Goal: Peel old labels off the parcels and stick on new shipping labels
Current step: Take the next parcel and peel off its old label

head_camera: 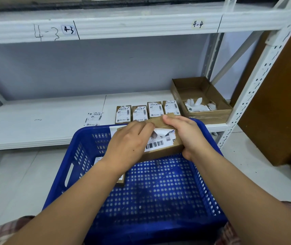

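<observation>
Far left, the shelf beam [17, 30] reads "4-3" in pen, and a small sticker [68, 30] beside it says the same. Down on the shelf board [35, 121], loose labels [94, 119] lie waiting; you can see barcodes, but the print is too small to read. In the blue basket [88, 129] a second parcel [120, 182] peeks out under your forearm, so I judge at least that one remains to be done.

Your left hand [128, 144] pinches the torn flap of the old label [154, 144], which is partly lifted with its barcode strip not yet off. It sits on the brown parcel [164, 152] you hold over the basket's far rim. Your right hand [185, 135] wraps round the parcel's right end and steadies it.

Just behind, four parcels [140, 114] lie in a row on the shelf, each with a whole label. Those look finished. Up on the beam, a pen mark [197, 24] says "4-4". Furthest right, the open carton [210, 114] holds white scraps [199, 105], likely peeled labels.
</observation>
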Demonstrator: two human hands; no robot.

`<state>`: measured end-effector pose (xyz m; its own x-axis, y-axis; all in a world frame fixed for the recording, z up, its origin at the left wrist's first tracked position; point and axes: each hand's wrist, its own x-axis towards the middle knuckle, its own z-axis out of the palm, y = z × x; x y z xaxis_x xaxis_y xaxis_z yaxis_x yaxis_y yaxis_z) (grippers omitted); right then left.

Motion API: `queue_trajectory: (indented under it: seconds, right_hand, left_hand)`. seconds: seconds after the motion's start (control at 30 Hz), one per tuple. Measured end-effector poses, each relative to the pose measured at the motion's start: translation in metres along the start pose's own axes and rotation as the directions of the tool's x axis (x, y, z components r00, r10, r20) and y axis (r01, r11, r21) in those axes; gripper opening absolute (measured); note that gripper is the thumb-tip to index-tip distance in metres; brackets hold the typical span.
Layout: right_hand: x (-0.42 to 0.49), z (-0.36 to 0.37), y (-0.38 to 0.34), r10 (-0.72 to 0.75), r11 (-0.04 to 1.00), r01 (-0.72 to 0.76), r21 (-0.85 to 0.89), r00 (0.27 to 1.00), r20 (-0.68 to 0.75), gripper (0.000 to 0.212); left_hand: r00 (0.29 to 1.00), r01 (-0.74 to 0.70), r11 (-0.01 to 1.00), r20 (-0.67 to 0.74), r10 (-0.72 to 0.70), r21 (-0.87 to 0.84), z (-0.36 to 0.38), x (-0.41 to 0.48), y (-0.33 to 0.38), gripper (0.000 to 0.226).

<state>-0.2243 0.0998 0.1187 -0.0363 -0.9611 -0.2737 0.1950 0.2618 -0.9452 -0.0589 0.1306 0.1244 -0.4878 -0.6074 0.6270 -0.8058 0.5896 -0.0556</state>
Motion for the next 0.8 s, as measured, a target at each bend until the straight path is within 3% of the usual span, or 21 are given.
queue_trajectory:
  seconds: [0.23,0.37,0.47,0.6,0.73,0.8]
  right_hand:
    - [0.003,0.0,0.002,-0.014,0.999,0.016,0.047,0.999,-0.031,0.082]
    - [0.005,-0.003,0.003,0.005,0.999,-0.004,0.043,1.0,-0.02,0.044]
    - [0.002,-0.003,0.003,0.04,0.997,-0.038,0.062,0.999,-0.025,0.031]
    - [-0.001,0.001,0.001,0.079,0.992,-0.075,0.097,0.996,-0.042,0.031]
    - [-0.003,0.004,0.004,0.062,0.99,-0.053,0.134,0.996,-0.058,0.031]
    - [-0.005,0.011,0.006,-0.012,0.992,0.025,0.126,0.995,-0.102,0.038]
  left_hand:
    - [0.999,-0.039,0.998,-0.018,0.04,0.04,-0.003,0.003,0.004,0.019]
    - [0.994,-0.061,0.998,-0.093,0.063,0.03,-0.001,0.003,0.006,0.041]
    - [0.985,-0.102,0.994,-0.137,0.105,0.029,0.005,-0.001,0.002,0.015]
    - [0.976,-0.144,0.989,-0.163,0.145,0.016,0.009,-0.005,-0.004,0.018]
    - [0.996,-0.039,0.999,-0.083,0.037,-0.02,0.009,-0.001,0.001,0.022]
    - [0.99,0.114,0.975,-0.055,-0.126,-0.189,0.005,0.002,0.004,0.024]
